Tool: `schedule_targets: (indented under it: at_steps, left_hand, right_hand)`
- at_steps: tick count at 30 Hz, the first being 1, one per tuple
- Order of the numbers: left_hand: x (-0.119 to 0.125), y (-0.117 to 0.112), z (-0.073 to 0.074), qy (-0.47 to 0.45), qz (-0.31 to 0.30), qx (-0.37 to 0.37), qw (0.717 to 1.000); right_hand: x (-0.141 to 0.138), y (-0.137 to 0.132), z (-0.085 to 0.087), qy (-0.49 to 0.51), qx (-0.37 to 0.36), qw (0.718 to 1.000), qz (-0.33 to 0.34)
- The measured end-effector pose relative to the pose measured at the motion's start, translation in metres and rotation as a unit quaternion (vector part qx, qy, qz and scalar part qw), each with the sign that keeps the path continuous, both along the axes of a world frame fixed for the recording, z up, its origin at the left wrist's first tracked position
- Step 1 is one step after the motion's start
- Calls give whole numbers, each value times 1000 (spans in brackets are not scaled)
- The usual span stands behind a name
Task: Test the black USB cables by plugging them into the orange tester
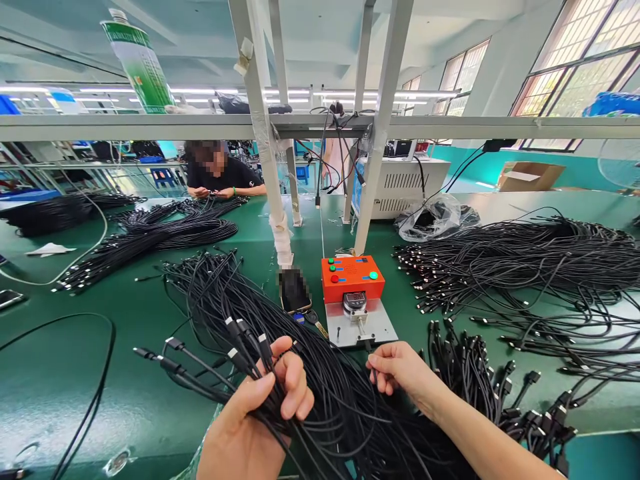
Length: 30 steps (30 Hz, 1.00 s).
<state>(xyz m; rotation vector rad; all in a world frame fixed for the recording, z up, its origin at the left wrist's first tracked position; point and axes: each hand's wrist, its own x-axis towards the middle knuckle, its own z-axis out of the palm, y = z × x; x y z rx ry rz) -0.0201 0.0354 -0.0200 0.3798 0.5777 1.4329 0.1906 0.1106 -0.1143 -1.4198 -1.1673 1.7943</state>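
My left hand (265, 413) is closed around a bunch of black cables (235, 340), their plug ends sticking up and to the left. A large heap of the same black cables (345, 413) lies under both hands. My right hand (400, 370) pinches one thin black cable just in front of the metal base of an orange tester box (353, 277) with coloured buttons and a round gauge (355, 302). Which cable end the fingers hold is hard to make out.
More cable piles lie at the right (525, 267) and back left (165, 230) on the green table (75, 373). A phone (294, 291) and keys sit left of the tester. White frame posts (270, 173) rise behind it. Another person (220, 175) works across the table.
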Motion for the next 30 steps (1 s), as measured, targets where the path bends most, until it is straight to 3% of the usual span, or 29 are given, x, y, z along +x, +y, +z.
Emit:
schedule_targets:
  at_steps: [3, 6, 10, 14, 19, 22, 25, 27, 28, 30]
  left_hand:
    - [-3, 7, -14, 60, 5, 10, 998]
    - [-5, 11, -18, 139, 23, -9, 990]
    - [-3, 8, -12, 176, 27, -15, 984]
    - [4, 1, -4, 247, 76, -9, 966]
    - [13, 0, 1, 247, 131, -46, 959]
    - [15, 2, 4, 237, 122, -74, 961]
    - [15, 2, 7, 222, 88, -60, 969]
    - [15, 2, 8, 239, 71, -47, 967]
    - [15, 1, 9, 258, 67, -38, 963]
    - [18, 0, 10, 299, 61, -12, 952]
  right_hand:
    - [0, 1, 0, 7, -4, 1000, -3]
    - [1, 1, -1, 10, -3, 1000, -1]
    - [0, 0, -2, 10, 6, 1000, -7]
    - [2, 0, -4, 9, 10, 1000, -6]
    - [0, 1, -7, -1, 12, 1000, -5]
    - [-4, 1, -5, -7, 14, 1000, 2]
    - [9, -2, 6, -65, 19, 996, 60]
    - [30, -5, 22, -195, 54, 975, 95]
    - [41, -6, 33, -294, 95, 947, 84]
    - [56, -10, 60, -487, 221, 845, -12]
